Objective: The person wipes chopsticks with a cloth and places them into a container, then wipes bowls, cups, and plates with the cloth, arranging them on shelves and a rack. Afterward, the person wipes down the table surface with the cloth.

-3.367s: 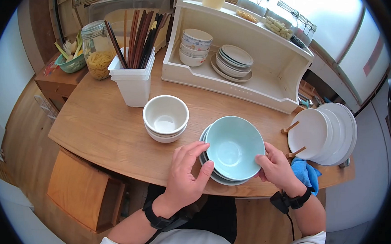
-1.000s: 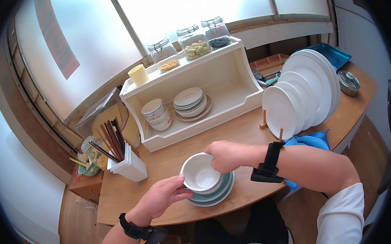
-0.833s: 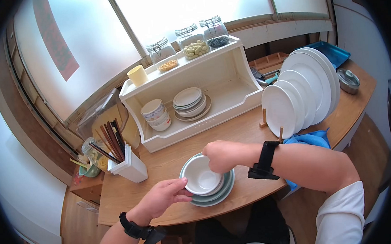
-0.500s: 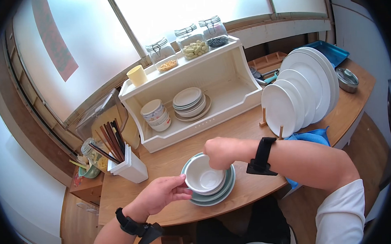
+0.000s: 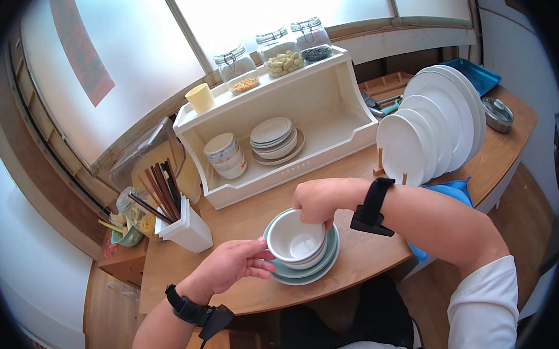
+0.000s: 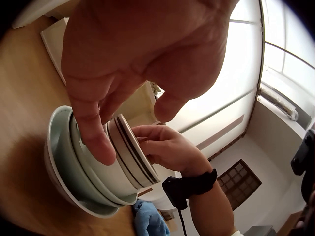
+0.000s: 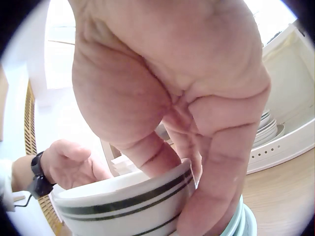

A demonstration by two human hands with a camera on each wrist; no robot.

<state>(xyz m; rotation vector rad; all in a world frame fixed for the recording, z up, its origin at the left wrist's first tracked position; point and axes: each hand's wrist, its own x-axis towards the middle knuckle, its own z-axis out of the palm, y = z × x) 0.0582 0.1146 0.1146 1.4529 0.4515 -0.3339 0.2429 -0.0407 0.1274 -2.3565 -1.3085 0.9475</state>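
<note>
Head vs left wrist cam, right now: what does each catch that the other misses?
Head only: chopsticks in a white holder, and a yellow cup on the shelf.

Left wrist only: dark bands on a white bowl, and a brown gridded panel on the wall.

Both: left hand, right hand at the white bowl, teal bowls beneath, blue cloth.

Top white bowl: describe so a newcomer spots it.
On the wooden table, in front of the cream shelf unit, find the bowl stack. Its topmost piece, rim pinched by the right hand, is the white bowl; its striped outside and top position set it apart from the teal bowls below.
</note>
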